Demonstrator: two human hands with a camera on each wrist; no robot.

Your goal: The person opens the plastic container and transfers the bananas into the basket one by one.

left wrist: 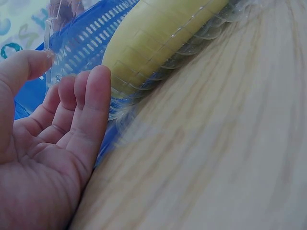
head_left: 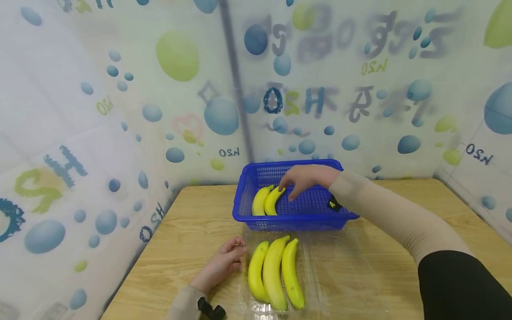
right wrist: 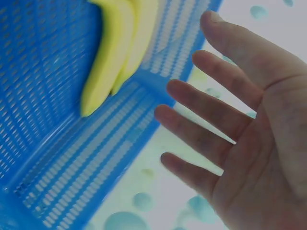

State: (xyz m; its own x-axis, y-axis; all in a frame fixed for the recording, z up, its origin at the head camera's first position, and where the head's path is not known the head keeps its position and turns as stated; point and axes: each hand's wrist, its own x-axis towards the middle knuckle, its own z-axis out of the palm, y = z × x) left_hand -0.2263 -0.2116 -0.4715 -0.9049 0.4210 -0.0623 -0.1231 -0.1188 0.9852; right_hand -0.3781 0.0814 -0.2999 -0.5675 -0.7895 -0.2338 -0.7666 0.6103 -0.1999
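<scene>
Over the blue basket, my right hand hovers with its fingers spread and nothing held, as the right wrist view confirms. Two bananas lie together at the basket's left side, near my fingertips in the head view. My left hand rests at the left edge of a clear plastic container. In the left wrist view its thumb is at the container's rim and its loosely bent fingers lie against the outside. Inside the container, three bananas sit side by side.
The wooden table carries both containers, with the basket behind the clear one. A transparent lid-like section extends to the right of the bananas. Behind the table hangs a printed curtain with blue and green dots.
</scene>
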